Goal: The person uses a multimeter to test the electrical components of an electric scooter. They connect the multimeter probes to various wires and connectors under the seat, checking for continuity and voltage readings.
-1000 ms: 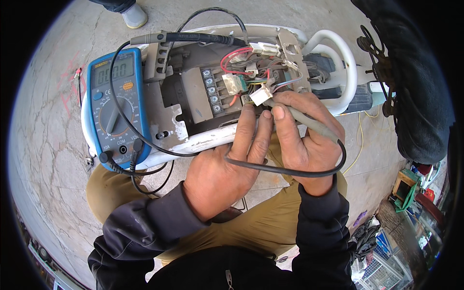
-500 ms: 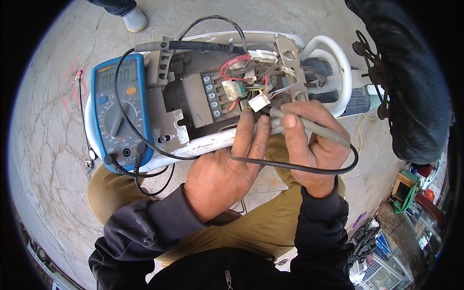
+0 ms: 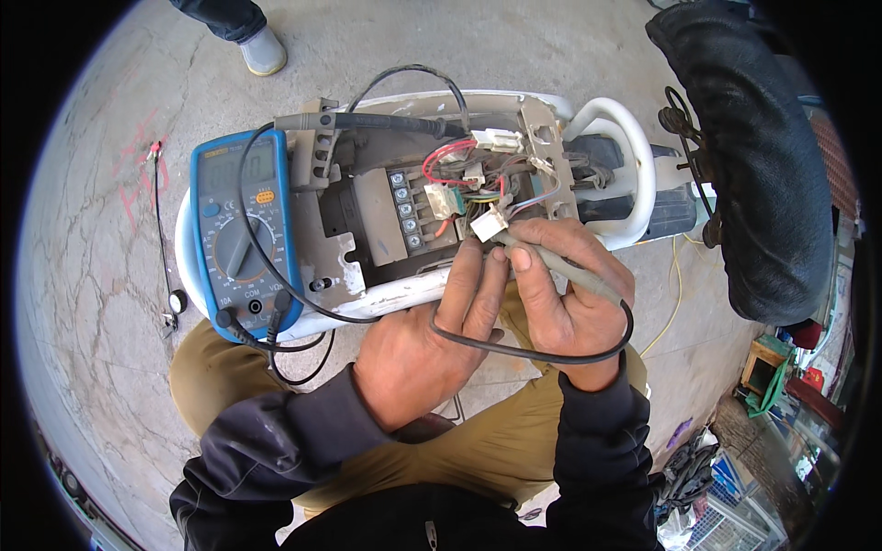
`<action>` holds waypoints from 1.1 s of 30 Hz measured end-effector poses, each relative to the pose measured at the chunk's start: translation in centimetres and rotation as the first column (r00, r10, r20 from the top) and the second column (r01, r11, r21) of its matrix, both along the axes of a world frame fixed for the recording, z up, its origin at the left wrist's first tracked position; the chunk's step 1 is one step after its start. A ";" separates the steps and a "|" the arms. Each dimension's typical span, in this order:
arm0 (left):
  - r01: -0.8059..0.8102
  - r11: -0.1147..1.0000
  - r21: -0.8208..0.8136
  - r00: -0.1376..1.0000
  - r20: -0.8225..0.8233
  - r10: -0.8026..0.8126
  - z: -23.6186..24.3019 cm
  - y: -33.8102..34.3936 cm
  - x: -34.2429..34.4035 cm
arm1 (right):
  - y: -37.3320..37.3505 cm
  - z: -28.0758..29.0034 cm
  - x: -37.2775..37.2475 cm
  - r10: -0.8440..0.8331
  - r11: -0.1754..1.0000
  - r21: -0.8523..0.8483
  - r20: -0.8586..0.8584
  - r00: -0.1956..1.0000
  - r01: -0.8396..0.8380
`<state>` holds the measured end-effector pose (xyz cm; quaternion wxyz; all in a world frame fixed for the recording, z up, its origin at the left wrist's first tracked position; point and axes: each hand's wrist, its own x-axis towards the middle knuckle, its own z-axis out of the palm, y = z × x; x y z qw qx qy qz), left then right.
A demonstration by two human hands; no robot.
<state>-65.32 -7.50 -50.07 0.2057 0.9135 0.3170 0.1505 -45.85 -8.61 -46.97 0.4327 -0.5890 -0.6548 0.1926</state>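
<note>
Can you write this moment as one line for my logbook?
left hand: fingertips near white plastic connector; right hand: gripping slender grey probe; blue rectangular multimeter: lying at left end of white-tubed frame

A hand could pass beyond the far end of the multimeter [image 3: 246, 237]. A black lead [image 3: 243, 179] obstructs its face.

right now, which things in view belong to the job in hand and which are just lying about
Likely in the job:
- slim grey probe, in the right hand
- white plastic connector, near the left hand
- blue rectangular multimeter
- white tubular frame

Likely just lying about:
- thin black cord with a red tip, on the grey floor
- thin yellow cord, same floor
- brown wooden box, far right
</note>
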 end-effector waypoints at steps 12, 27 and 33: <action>0.001 0.998 0.055 1.000 -0.030 0.000 -0.2 -0.1 0.1 | 0.0 0.1 0.1 -0.009 1.000 -0.008 -0.002 1.000 0.009; -0.029 0.999 0.024 0.999 -0.025 0.029 0.2 -0.2 0.2 | -0.6 0.9 0.6 -0.062 0.995 -0.074 -0.024 0.998 0.060; -0.023 0.999 0.026 0.999 -0.023 0.023 0.0 -0.2 0.1 | -0.3 0.4 0.3 -0.031 0.999 -0.011 -0.039 0.999 0.030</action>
